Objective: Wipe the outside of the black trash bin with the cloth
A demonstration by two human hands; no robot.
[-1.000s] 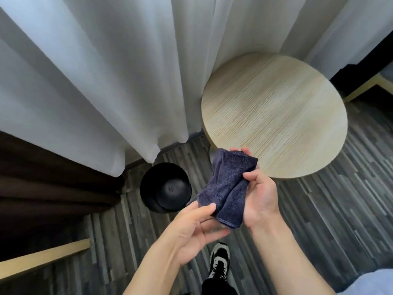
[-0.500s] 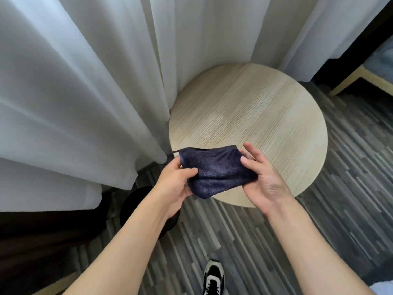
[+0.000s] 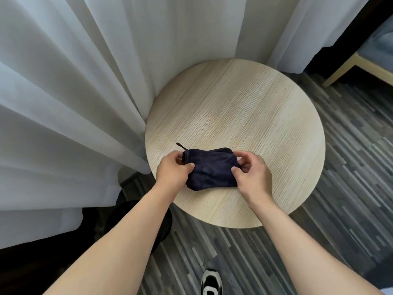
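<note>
Cloth (image 3: pixel 211 169) lowered over table (image 3: pixel 265 116), between both hands (image 3: pixel 173 171).

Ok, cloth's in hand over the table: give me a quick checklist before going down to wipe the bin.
1. Cloth held: ok, left hand and right hand each pinch an end.
2. Cloth folded into a pad: ok, bunched compact, loop sticking out at left.
3. Cloth on or above the round table: cannot tell.
4. Black trash bin in sight: not ok, mostly hidden under the left forearm.
5. Curtain clear of bin: cannot tell.
6. Wiping begun: not ok.
</note>
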